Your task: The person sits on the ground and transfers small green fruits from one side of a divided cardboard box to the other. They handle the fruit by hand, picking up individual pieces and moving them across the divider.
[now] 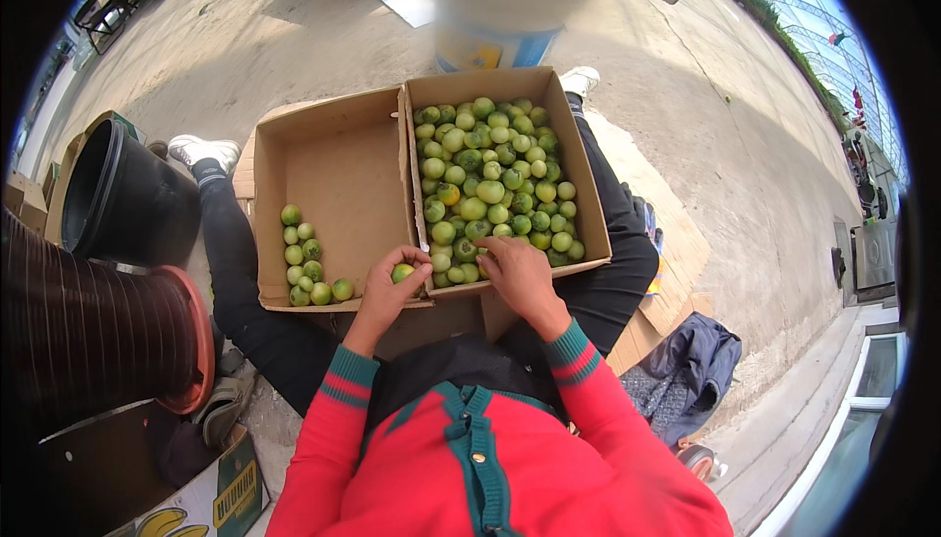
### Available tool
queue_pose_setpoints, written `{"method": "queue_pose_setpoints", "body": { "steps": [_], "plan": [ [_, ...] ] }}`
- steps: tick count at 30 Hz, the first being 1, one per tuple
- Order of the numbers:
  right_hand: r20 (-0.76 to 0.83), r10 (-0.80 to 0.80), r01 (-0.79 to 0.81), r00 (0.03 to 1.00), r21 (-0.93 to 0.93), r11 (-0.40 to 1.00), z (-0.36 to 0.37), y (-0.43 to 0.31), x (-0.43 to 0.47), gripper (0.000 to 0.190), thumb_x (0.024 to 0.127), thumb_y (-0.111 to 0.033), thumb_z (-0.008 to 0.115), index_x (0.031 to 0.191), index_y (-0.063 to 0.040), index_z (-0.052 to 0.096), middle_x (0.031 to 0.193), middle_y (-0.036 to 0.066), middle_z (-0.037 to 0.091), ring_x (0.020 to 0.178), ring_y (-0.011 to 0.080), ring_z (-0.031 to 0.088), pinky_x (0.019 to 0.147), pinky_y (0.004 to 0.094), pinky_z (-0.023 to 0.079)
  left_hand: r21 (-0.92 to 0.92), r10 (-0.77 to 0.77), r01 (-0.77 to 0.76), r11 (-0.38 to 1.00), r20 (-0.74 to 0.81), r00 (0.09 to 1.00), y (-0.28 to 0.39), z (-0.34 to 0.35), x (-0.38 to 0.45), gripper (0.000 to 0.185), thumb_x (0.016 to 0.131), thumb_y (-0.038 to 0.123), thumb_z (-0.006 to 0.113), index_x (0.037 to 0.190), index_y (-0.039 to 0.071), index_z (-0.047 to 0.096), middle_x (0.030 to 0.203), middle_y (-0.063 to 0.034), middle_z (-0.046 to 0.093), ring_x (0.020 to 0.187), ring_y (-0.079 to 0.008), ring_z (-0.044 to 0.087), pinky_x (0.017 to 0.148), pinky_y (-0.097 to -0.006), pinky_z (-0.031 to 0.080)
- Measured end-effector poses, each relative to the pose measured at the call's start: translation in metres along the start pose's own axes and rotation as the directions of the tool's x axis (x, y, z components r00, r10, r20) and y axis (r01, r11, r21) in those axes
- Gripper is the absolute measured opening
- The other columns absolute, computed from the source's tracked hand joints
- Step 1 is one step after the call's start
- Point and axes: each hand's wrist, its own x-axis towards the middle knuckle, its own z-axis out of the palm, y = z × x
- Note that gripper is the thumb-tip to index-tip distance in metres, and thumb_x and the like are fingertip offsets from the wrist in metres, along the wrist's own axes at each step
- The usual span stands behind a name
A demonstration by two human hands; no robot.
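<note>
Two cardboard boxes stand side by side between my outstretched legs. The right box (581,169) holds many green tomatoes (490,191), one of them partly orange. In the left box (331,169) several green tomatoes (312,249) lie along the left wall and near corner. My left hand (390,280) holds a green tomato (402,272) between thumb and fingers over the near right corner of the left box. My right hand (518,269) rests its fingertips among tomatoes at the near side of the right box; whether it grips one is hard to tell.
A black bucket (132,195) and stacked brown pots with an orange rim (192,338) stand at the left. Flattened cardboard (676,236) lies under my legs. A dark jacket (691,368) lies at the right, a blue-and-white tub (496,48) beyond the boxes.
</note>
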Motion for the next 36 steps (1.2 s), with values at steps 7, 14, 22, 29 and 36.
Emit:
{"method": "queue_pose_setpoints", "body": {
  "steps": [7, 14, 22, 29, 36],
  "plan": [
    [0.057, -0.219, 0.177, 0.974, 0.414, 0.893, 0.011, -0.053, 0.002, 0.033, 0.084, -0.016, 0.071, 0.114, -0.007, 0.062, 0.101, 0.014, 0.065, 0.092, 0.0345, 0.062, 0.076, 0.0445, 0.050, -0.084, 0.180, -0.179, 0.980, 0.012, 0.984, -0.017, -0.008, 0.004, 0.049, 0.106, 0.043, 0.043, 0.128, 0.000, 0.051, 0.093, -0.0003, 0.056, 0.089, -0.0078, 0.051, 0.082, -0.0232, 0.042],
    [0.019, -0.317, 0.298, 0.948, 0.288, 0.910, 0.034, -0.068, -0.007, 0.058, 0.080, -0.014, 0.074, 0.133, -0.010, 0.051, 0.122, 0.013, 0.057, 0.101, 0.0346, 0.059, 0.083, 0.0435, 0.048, 0.200, 0.365, -0.361, 0.911, 0.016, 0.931, -0.013, -0.003, -0.001, 0.081, 0.103, 0.062, 0.024, 0.149, -0.003, 0.029, 0.098, -0.0062, 0.056, 0.097, -0.0166, 0.053, 0.098, -0.0303, 0.038],
    [-0.278, -0.117, 0.188, 0.953, 0.247, 0.951, 0.007, -0.046, -0.003, 0.044, 0.083, -0.017, 0.075, 0.122, -0.007, 0.059, 0.092, 0.011, 0.061, 0.083, 0.0275, 0.059, 0.075, 0.0402, 0.046, 0.045, 0.173, -0.178, 0.983, 0.092, 0.981, -0.015, -0.007, -0.004, 0.081, 0.101, 0.066, 0.028, 0.149, 0.001, 0.033, 0.099, -0.0028, 0.053, 0.079, -0.0091, 0.051, 0.070, -0.0226, 0.044],
    [-0.480, 0.139, -0.277, 0.866, -0.229, 0.933, -0.048, 0.047, -0.017, 0.040, 0.084, -0.020, 0.073, 0.121, -0.009, 0.061, 0.089, 0.006, 0.060, 0.086, 0.0261, 0.055, 0.081, 0.0387, 0.041, 0.111, 0.166, -0.169, 0.979, 0.031, 0.986, -0.009, 0.003, -0.004, 0.066, 0.105, 0.055, 0.033, 0.143, 0.003, 0.044, 0.092, 0.0015, 0.048, 0.070, -0.0043, 0.043, 0.060, -0.0181, 0.036],
    [-0.485, 0.045, -0.175, 0.873, -0.225, 0.958, -0.032, 0.044, -0.035, 0.027, 0.086, -0.017, 0.068, 0.112, -0.010, 0.066, 0.089, 0.005, 0.059, 0.094, 0.0258, 0.055, 0.105, 0.0446, 0.032, 0.071, 0.164, -0.163, 0.984, -0.012, 0.986, -0.016, 0.004, -0.001, 0.042, 0.107, 0.031, 0.045, 0.136, 0.002, 0.052, 0.086, 0.0033, 0.049, 0.070, -0.0034, 0.043, 0.060, -0.0184, 0.037]
  ]
}}
